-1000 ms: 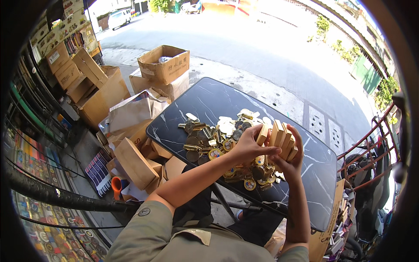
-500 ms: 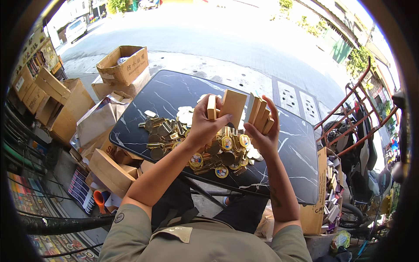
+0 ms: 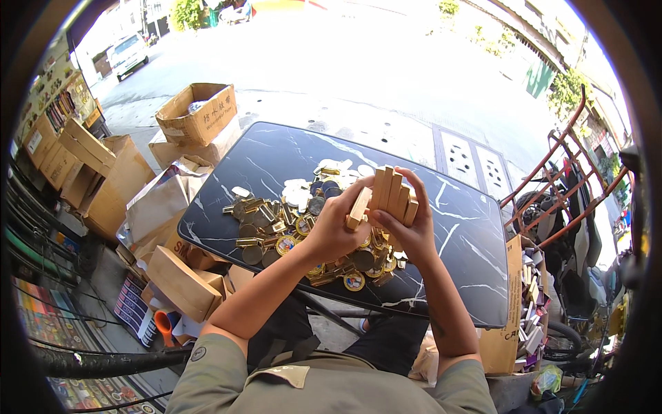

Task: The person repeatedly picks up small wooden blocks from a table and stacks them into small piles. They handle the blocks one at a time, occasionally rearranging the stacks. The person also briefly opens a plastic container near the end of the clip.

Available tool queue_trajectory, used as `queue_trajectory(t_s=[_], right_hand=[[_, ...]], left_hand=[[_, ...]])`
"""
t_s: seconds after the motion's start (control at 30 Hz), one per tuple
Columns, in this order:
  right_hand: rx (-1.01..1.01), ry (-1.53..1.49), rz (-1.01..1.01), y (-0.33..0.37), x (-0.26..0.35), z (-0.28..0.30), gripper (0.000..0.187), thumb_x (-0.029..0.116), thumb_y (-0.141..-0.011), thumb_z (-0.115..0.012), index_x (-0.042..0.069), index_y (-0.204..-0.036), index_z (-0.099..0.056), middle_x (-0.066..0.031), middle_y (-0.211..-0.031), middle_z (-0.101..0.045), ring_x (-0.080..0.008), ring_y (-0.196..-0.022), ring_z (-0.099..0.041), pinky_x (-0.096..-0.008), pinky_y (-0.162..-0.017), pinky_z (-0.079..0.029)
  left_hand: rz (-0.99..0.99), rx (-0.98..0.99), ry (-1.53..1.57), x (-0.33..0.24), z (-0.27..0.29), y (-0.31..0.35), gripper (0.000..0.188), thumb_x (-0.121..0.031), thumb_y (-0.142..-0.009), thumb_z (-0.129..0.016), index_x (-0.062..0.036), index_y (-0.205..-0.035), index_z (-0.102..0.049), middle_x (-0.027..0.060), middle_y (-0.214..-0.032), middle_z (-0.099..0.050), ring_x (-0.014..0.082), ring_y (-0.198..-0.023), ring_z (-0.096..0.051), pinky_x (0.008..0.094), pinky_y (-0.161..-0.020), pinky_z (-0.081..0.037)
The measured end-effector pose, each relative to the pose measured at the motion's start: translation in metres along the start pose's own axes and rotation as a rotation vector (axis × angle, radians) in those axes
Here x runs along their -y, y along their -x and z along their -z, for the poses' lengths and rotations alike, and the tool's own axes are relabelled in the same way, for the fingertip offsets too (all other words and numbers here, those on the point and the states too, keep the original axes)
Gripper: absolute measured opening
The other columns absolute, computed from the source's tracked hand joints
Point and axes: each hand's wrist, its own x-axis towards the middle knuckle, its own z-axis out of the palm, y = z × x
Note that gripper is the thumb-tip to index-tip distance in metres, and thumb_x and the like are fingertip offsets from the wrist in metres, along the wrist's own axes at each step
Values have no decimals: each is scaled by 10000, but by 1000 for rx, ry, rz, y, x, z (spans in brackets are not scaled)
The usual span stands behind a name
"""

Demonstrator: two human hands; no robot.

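Over the black marble-patterned table (image 3: 469,265), my two hands are close together. My right hand (image 3: 418,236) is closed round several flat tan wooden blocks (image 3: 390,193), stacked face to face with their edges up. My left hand (image 3: 336,229) grips another flat wooden block (image 3: 358,208), tilted against the side of that stack; its fingertips are partly hidden behind the blocks. Below and beyond the hands spreads a heap of gold-coloured metal pieces (image 3: 262,215), mixed with round medallions (image 3: 354,281) and dark discs. White pieces (image 3: 298,196) lie at the heap's far side.
Cardboard boxes (image 3: 196,110) are piled left of the table. At the right stands a carton (image 3: 512,303) filled with small boxes (image 3: 531,310), beside a red metal hand truck (image 3: 565,179). A street with a parked white vehicle (image 3: 128,55) stretches beyond.
My hands have come together and slightly lower. The broad block in my left hand has turned and joined the stack in my right hand.
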Motion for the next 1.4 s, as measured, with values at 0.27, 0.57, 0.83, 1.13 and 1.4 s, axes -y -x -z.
queue_trajectory(t_s=[0.27, 0.57, 0.83, 1.13, 1.4], right_hand=[[-147, 365, 253, 3, -5, -2, 729, 35, -788, -823, 89, -1420, -464, -146, -1261, -625, -223, -1116, -641, -354, -919, -538], [-83, 344, 277, -2, -4, 8, 799, 60, -727, -858, 87, -1426, -471, -128, -1342, -595, -245, -1192, -600, -389, -987, -502], [-118, -36, 147, 3, 3, -1, 879, -17, -671, -848, 96, -1432, -424, -111, -1373, -512, -201, -1122, -610, -322, -930, -543], [-67, 64, 131, 5, 3, -10, 954, 91, -588, -945, 104, -1392, -433, -108, -1294, -536, -227, -1180, -580, -359, -979, -521], [-29, -110, 104, 0, 12, 2, 829, 132, -687, -903, 94, -1376, -442, -113, -1237, -583, -196, -1091, -640, -333, -909, -563]], left_hand=[[-27, 81, -31, -9, 1, -5, 650, -10, -774, -596, 14, -1408, -457, 107, -932, -662, 122, -779, -608, 293, -687, -499], [284, 189, 282, -12, 21, -12, 496, -89, -827, -556, 7, -1313, -526, 86, -1027, -646, 142, -911, -621, 304, -788, -517], [145, -141, 447, -18, -3, -18, 463, -342, -950, -575, -29, -1275, -472, 121, -1113, -525, 196, -1002, -570, 349, -880, -482], [-1, -10, 27, 9, -12, -21, 868, -794, -947, -211, -4, -1283, -333, 159, -1183, -409, 246, -1149, -461, 352, -1019, -388], [140, 157, 491, -4, 10, -19, 662, -202, -830, -838, -64, -1343, -442, 76, -1212, -498, 133, -1123, -522, 320, -954, -534]])
